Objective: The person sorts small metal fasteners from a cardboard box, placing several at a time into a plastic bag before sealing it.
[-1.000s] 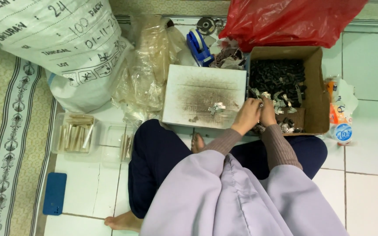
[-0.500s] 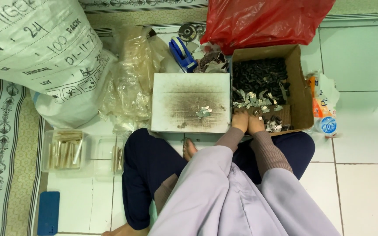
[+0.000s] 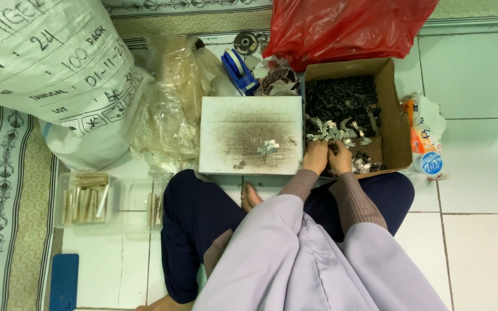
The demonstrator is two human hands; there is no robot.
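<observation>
Both hands meet at the cardboard box [image 3: 396, 115] edge; left hand [image 3: 316, 156] and right hand [image 3: 339, 156] pinch among small metal clips [image 3: 332, 131] lying just beyond their grip; how tightly each closes cannot be told.

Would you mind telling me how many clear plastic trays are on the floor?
2: the larger tray sits below the big white sack; the smaller tray lies just right of it, beside the knee. Others may be hidden.
</observation>
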